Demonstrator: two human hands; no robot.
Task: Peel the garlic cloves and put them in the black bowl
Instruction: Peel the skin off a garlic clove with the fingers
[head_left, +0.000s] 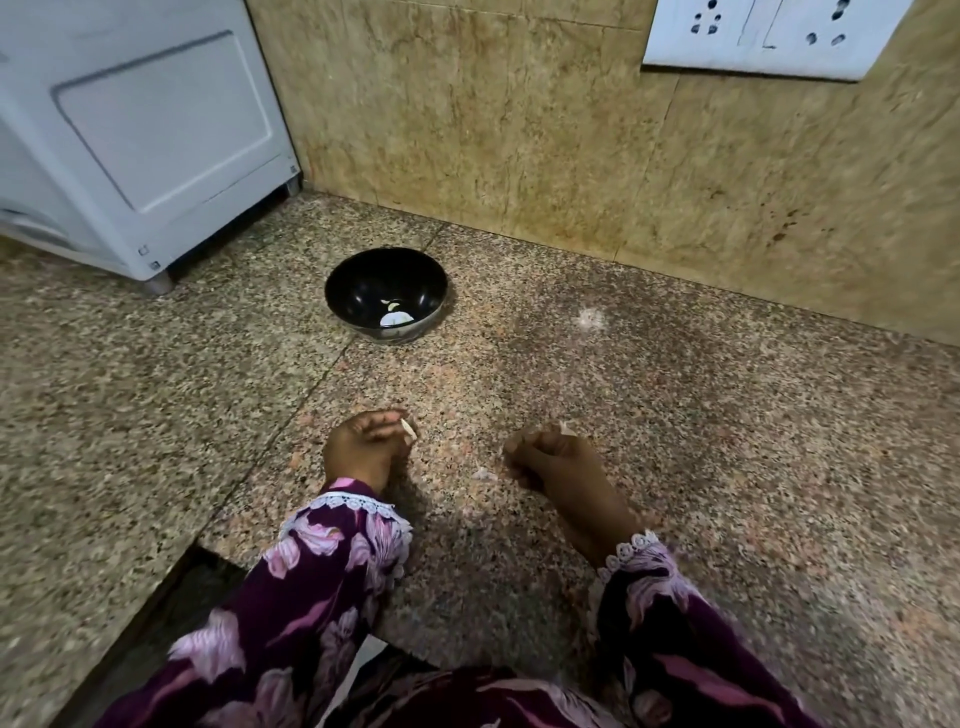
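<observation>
Both hands rest apart on the counter (675, 415), fingers curled: the left hand (363, 447) pinches a clove (409, 427), the right hand (550, 457) pinches a pale scrap (566, 427). Farther back, near the wall (519, 130), the bowl (385, 294) holds peeled cloves (395, 318).

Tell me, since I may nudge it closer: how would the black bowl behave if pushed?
The black bowl looks glossy and sits on a small base, so it would probably slide on the polished counter. Holding only a few garlic pieces, it is likely light and might tip.
</observation>
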